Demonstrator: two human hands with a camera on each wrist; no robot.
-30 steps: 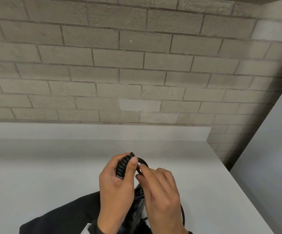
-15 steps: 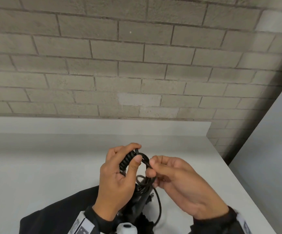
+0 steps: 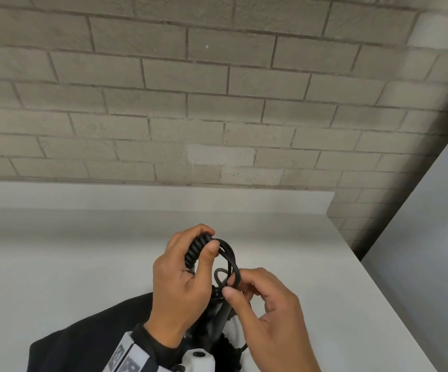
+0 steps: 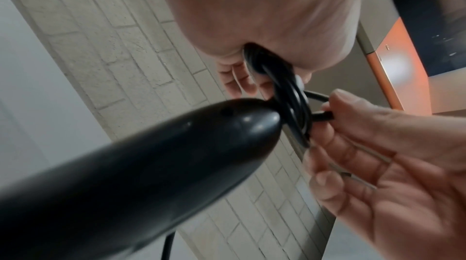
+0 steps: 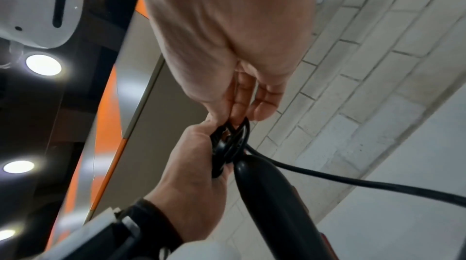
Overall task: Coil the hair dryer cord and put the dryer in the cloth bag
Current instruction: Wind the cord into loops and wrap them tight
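My left hand (image 3: 184,275) grips a tight bundle of black cord coils (image 3: 197,248) above the table, thumb pressed on top. A loose cord loop (image 3: 231,260) runs from the bundle to my right hand (image 3: 268,312), which pinches it between thumb and fingers. The black hair dryer (image 4: 131,166) hangs below the hands, handle end up; its handle (image 5: 272,194) shows beside a free cord length (image 5: 365,183). The black cloth bag (image 3: 83,342) lies flat on the table under my left forearm.
The white table (image 3: 70,264) runs back to a low ledge under a grey brick wall (image 3: 190,103). Its right edge (image 3: 394,304) drops off beside a pale panel. A wrist camera (image 3: 197,361) sits at the bottom.
My right hand has drawn away from the bundle and down to the right, pulling a cord loop out wider. The left hand still holds the coils at the same height.
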